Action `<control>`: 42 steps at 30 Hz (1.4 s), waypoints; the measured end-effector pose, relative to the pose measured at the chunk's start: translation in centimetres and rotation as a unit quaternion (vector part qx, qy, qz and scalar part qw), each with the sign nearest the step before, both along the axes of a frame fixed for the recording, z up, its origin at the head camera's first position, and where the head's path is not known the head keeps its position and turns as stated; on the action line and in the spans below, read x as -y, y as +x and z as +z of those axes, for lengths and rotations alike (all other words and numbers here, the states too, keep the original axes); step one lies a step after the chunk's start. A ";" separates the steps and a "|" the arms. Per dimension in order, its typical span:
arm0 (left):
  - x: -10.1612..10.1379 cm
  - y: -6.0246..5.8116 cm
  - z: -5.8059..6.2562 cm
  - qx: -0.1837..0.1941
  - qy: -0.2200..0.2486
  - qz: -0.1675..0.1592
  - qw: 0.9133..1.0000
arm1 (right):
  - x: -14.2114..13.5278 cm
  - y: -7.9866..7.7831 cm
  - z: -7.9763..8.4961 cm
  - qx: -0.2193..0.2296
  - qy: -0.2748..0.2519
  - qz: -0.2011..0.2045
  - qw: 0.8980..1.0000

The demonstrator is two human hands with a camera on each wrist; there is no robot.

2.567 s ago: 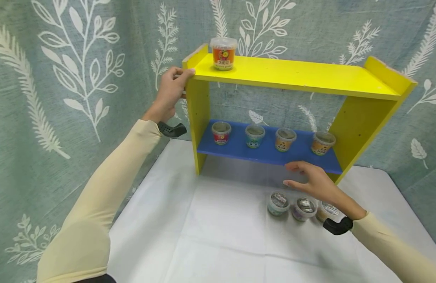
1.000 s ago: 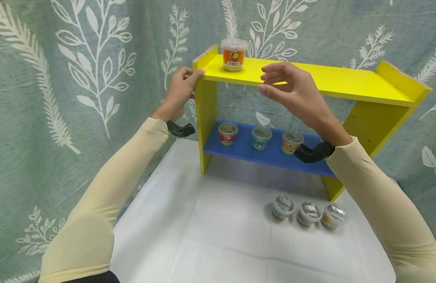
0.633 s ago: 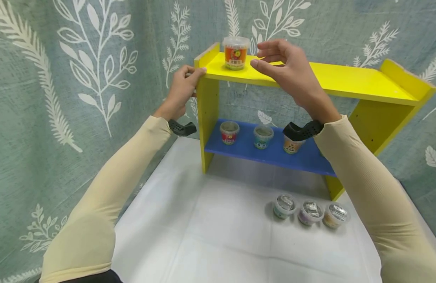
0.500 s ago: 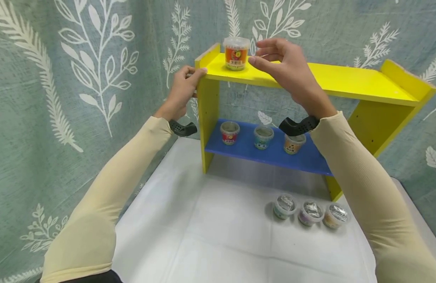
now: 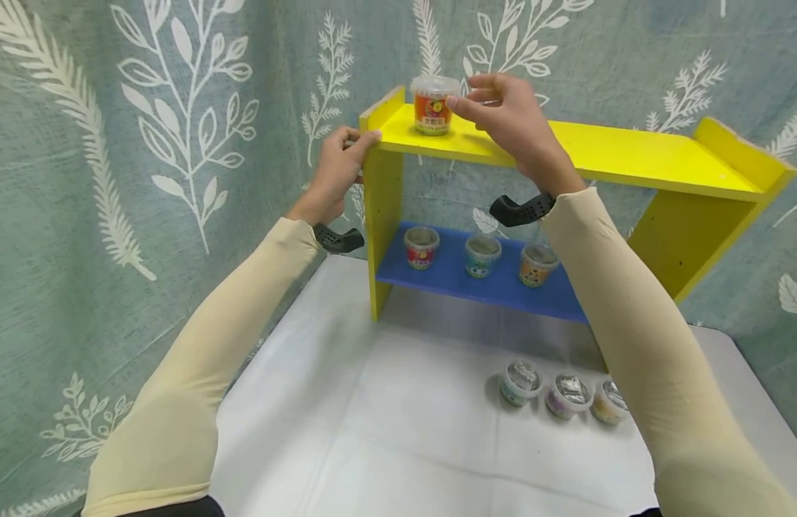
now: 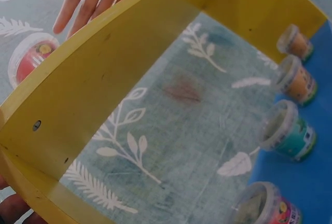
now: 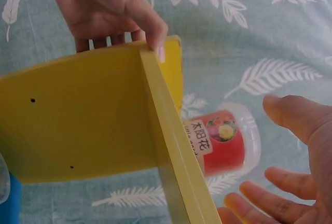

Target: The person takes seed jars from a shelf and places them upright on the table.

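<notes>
My left hand grips the upper left corner of a yellow shelf unit, its thumb at the front edge. On the top board, near that corner, stands a clear-lidded plastic cup with an orange-red flower label. Beside this cup is my right hand, thumb and fingers spread toward it. In the right wrist view, thumb and fingers stand apart from the cup's lid with a gap. That view also has the left hand over the side panel.
On the blue lower board stand a red-labelled cup, a teal one and an orange one; my right arm hides another orange cup. Lidded cups sit on the white table. Patterned cloth hangs behind.
My right hand has risen from near the lower board to the top board and moved left, close to the flower-labelled cup. The left hand keeps its grip on the shelf unit.
</notes>
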State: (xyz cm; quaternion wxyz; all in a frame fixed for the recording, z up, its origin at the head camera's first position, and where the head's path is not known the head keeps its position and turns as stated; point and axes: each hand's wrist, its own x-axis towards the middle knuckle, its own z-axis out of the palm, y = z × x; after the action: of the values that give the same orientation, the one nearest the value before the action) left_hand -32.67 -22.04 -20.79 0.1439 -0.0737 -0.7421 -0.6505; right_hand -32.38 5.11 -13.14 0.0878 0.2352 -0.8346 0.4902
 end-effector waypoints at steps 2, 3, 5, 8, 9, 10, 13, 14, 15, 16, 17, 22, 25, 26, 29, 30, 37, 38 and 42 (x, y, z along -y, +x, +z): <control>0.0 -0.1 -0.2 0.000 0.000 0.000 1.000 | 0.3 -0.3 0.0 0.008 0.004 -0.003 1.000; 0.0 -0.1 -0.3 0.000 -0.001 0.001 1.000 | 0.4 -0.5 0.0 0.011 0.007 -0.005 1.000; 0.0 -0.1 -0.4 0.000 0.000 -0.001 1.000 | 0.7 -0.8 0.1 0.015 0.010 -0.007 1.000; 0.0 -0.1 -0.5 0.000 -0.001 -0.004 1.000 | 1.0 -1.3 0.2 0.023 0.009 -0.007 1.000; 0.0 -0.1 -0.5 0.000 0.000 -0.005 1.000 | 1.1 -1.5 0.2 0.026 0.008 -0.005 1.000; 0.0 -0.1 -0.5 -0.001 0.001 -0.006 1.000 | 1.2 -1.7 0.2 0.030 0.008 -0.004 1.000; -0.2 -0.2 -0.5 -0.001 0.002 -0.009 1.000 | 1.5 -2.0 0.3 0.040 0.006 0.000 0.999; -0.2 -0.2 -0.5 -0.001 0.003 -0.012 1.000 | 1.5 -2.1 0.3 0.043 0.002 0.003 0.999; -0.3 -0.2 -0.5 -0.002 0.003 -0.014 1.000 | 1.6 -2.2 0.3 0.045 0.000 0.005 0.999; -0.3 -0.2 -0.6 -0.001 0.003 -0.017 1.000 | 1.6 -2.3 0.3 0.047 -0.002 0.006 0.999; -0.3 -0.2 -0.6 -0.001 0.003 -0.018 1.000 | 1.7 -2.4 0.3 0.047 -0.002 0.007 0.999; -0.2 -0.2 -0.8 0.003 -0.002 -0.017 1.000 | 2.0 -2.7 0.1 0.042 0.001 0.015 0.999; -0.1 -0.1 -0.8 0.003 -0.005 -0.012 1.000 | 2.1 -3.0 0.1 0.053 -0.007 0.022 0.998; 0.0 -0.1 -0.8 0.004 -0.005 -0.011 1.000 | 2.2 -3.1 0.1 0.059 -0.011 0.024 0.998; 0.0 -0.2 -0.6 0.005 -0.007 -0.008 1.000 | 2.4 -3.3 0.3 0.066 -0.018 0.029 0.997; 0.0 -0.2 -0.6 0.005 -0.007 -0.008 1.000 | 2.5 -3.4 0.3 0.066 -0.020 0.030 0.997; 0.2 -0.2 -0.4 0.004 -0.010 -0.006 1.000 | 3.0 -3.5 0.5 0.062 -0.045 0.032 0.997; 0.2 -0.2 -0.4 0.003 -0.010 -0.006 1.000 | 3.0 -3.4 0.5 0.062 -0.048 0.034 0.996; 0.4 -0.1 -0.2 -0.003 -0.013 -0.009 1.000 | 2.9 -3.2 0.8 0.058 -0.041 0.040 0.997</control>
State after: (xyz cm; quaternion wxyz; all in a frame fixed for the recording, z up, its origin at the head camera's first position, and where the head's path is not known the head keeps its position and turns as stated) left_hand -32.82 -22.40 -20.99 0.1400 -0.0841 -0.7491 -0.6420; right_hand -35.54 2.17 -12.31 0.0293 0.2355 -0.8073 0.5403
